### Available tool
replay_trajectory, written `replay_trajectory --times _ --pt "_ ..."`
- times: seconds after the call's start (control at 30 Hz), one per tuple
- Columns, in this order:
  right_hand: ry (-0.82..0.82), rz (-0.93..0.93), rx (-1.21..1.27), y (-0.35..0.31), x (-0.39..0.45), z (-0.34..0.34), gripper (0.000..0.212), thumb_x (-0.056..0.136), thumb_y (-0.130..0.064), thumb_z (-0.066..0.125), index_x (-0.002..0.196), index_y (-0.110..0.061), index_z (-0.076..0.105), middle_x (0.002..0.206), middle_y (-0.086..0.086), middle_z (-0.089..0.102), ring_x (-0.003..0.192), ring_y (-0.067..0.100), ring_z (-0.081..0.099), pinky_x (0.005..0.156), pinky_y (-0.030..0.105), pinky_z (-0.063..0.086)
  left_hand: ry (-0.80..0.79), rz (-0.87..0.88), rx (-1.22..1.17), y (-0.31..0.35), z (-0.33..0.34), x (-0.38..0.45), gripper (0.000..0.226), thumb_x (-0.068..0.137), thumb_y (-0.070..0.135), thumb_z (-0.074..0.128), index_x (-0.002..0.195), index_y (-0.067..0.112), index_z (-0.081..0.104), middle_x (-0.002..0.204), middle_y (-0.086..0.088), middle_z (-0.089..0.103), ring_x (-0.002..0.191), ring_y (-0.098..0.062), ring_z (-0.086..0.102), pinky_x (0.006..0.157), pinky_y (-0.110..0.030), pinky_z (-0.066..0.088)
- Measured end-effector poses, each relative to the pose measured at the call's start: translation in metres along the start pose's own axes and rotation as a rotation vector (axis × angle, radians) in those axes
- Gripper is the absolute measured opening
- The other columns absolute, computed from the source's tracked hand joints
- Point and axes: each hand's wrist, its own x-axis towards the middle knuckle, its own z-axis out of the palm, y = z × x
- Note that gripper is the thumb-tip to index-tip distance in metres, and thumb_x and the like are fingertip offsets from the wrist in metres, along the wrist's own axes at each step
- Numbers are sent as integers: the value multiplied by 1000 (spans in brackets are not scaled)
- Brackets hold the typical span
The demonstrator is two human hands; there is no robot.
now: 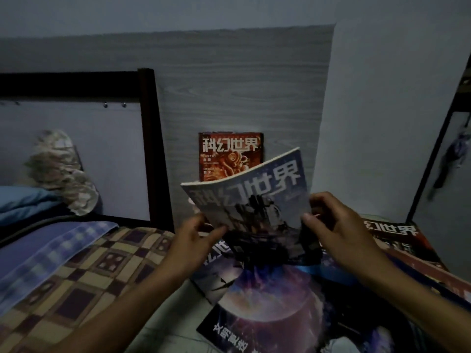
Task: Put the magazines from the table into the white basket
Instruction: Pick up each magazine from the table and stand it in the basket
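- A grey wood-grain wall panel (242,85) fills the upper centre of the frame, with plain pale wall (382,98) to its right.
- A bed (76,263) takes the lower left, covered by a checked brown-and-cream blanket, with a blue striped cloth (51,248) over it; its dark headboard frame (147,149) stands at upper left.
- The worktop (178,309) shows as a pale strip at bottom centre, under loose magazines: a purple-cover magazine (267,301) at lower centre and a red-edged magazine (397,238) at the right edge.
- A blue magazine (254,194) is held tilted in mid-frame, above the worktop.
- A red magazine (229,156) stands upright against the panel just behind it (the white basket itself is hidden, so whether the magazine sits in it I cannot tell).
- The right hand (339,225) has its grip curled round the blue magazine's right edge.
- The left hand (193,238) pinches the lower left edge, grip narrow on the cover.
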Motion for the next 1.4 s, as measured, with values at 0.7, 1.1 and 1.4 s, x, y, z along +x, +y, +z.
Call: replay_trajectory --times 0.7,1.1,1.4 --pt "322 199 18 86 204 121 14 89 -18 66 103 -22 69 98 -3 70 88 16 66 77 33 54 339 154 299 -56 -31 194 21 90 17 68 110 19 72 95 10 70 77 1 66 68 -21 56" --pt "29 425 -18 79 138 80 38 85 -23 73 121 -14 63 119 5 66 104 23 65 92 44 54 316 -107 290 -61 -20 143 26 84 22 73 100 25 52 93 5 58 83 -17 62 66 -33 54" --pt "-763 169 -656 24 -6 -19 45 72 -64 68 100 -29 64 96 -13 66 84 4 62 78 29 52 -581 -127 787 3 -1 -31 30 79 58 66 96 33 63 90 14 66 78 -2 62 69 -28 53"
